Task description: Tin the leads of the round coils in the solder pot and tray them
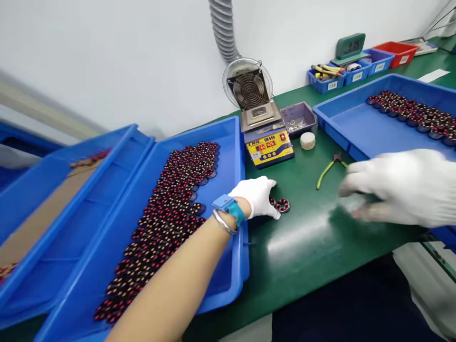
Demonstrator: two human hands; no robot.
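My left hand (257, 195), in a white glove with a blue wrist strap, rests on the green mat (302, 237) with its fingers curled beside two small round wound coils (281, 205); one coil sits at its fingertips. My right hand (402, 186), also gloved, hovers low over the mat to the right, blurred by motion, fingers bent downward. Green-handled cutters (329, 170) lie just left of it. A blue tray (228, 190) to my left holds several rows of the same dark red coils (171, 209).
A yellow solder pot (265, 137) with a round fan stands behind the coils, an exhaust hose above it. A small grey dish (299, 118) and white puck (308, 140) sit beside it. Another blue tray (356, 128) with coils lies at right; bins and a clock stand behind.
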